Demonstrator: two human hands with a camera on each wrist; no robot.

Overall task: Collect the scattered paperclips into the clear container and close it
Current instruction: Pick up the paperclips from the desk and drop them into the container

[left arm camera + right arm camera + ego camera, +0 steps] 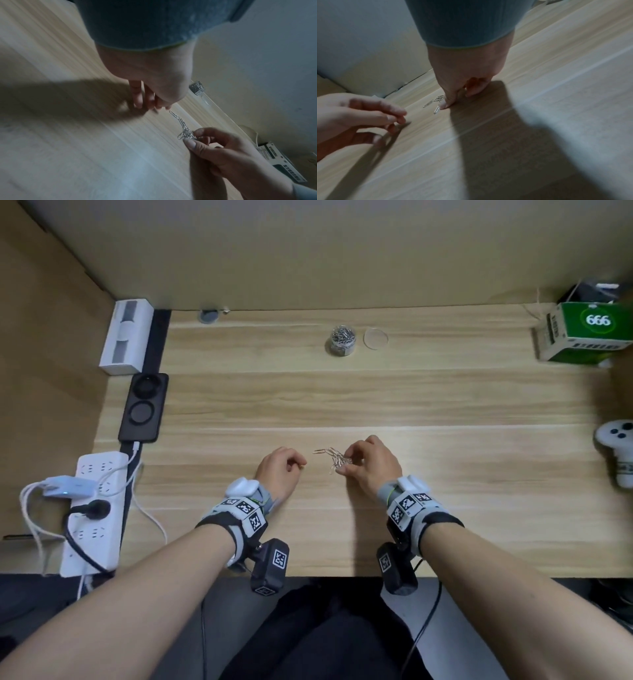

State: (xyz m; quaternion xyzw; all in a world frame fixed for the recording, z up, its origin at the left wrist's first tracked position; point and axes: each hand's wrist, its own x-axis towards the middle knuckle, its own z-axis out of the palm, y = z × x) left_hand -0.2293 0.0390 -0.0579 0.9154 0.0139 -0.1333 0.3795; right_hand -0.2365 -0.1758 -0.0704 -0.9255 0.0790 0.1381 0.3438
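A clear container (342,340) full of paperclips stands open at the back of the wooden table (445,405), its round clear lid (375,337) lying flat just to its right. Near the front, my right hand (344,465) pinches a tangled bunch of silver paperclips (334,458) between thumb and forefinger, low over the table. The left wrist view shows that pinch (193,138) on the paperclips (186,133). My left hand (298,465) hovers a little to their left, fingers loosely curled, nothing seen in it. The container (196,88) shows far behind it.
Along the left edge sit a white box (126,337), a black device (144,407) and a power strip (96,508) with plugs and cables. A green carton (585,332) stands back right and a white controller (616,446) at the right edge. Cardboard walls enclose the back and left.
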